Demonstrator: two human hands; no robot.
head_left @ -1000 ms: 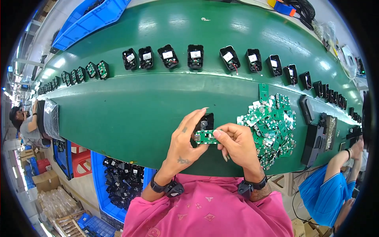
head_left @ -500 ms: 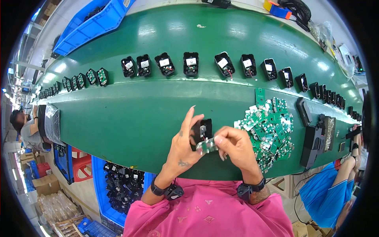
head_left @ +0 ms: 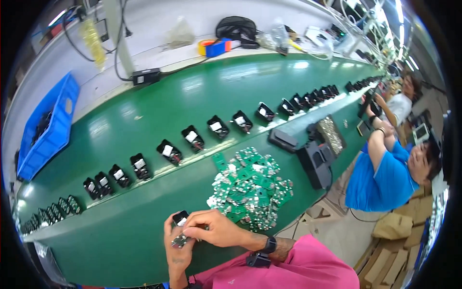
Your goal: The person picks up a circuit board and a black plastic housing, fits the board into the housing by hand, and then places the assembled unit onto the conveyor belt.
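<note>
Right hand [head_left: 215, 228] pinched green rectangular circuit board [head_left: 180, 241]; left hand [head_left: 177, 254] close, hold unclear; black box-shaped plastic case [head_left: 181, 215] just beyond.

the one view comes from a fisheye camera on the person's head, the left of a side-by-side pair. it looks down and forward over the green bench [head_left: 130, 241], aimed toward the person's right, with the bench running aslant from lower left to upper right. the left hand [head_left: 179, 255] and right hand [head_left: 214, 229] are near the camera, low and left of centre; the pink garment [head_left: 293, 269] crosses the lower edge, nearer still. the blue bin [head_left: 53, 149] shows at the left, the co-worker in blue [head_left: 373, 178] farther off at the right, the ceiling lights [head_left: 400, 12] far away at upper right. straight edges bend toward the border.
</note>
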